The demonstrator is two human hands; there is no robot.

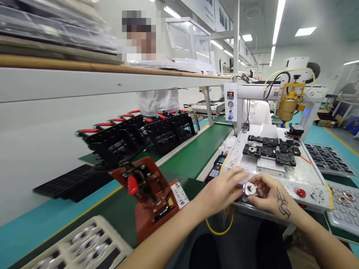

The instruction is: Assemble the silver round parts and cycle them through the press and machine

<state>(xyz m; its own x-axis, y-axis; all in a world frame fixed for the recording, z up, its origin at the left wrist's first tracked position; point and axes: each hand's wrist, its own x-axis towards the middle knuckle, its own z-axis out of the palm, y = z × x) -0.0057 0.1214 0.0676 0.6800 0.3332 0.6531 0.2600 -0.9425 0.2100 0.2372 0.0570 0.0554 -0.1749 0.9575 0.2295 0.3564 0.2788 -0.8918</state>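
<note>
Both my hands meet at the front edge of a white machine bed (297, 172). Between them sits a small round silver metal part (249, 188) with a hole in its middle. My left hand (221, 190) curls its fingers around the part's left side. From the right, my right hand (270, 196), tattooed on its back, pinches the same part. Underneath the part lies a dark fixture, mostly hidden by my fingers.
Black fixture plates (270, 148) lie on the machine bed under a yellow tool head (288, 102). A red button (301, 192) is right of my hands. A red clamp jig (148, 194) stands at left by a green conveyor (196, 153). Trays of metal parts (343, 209) lie at right. A person in white stands behind the shelf.
</note>
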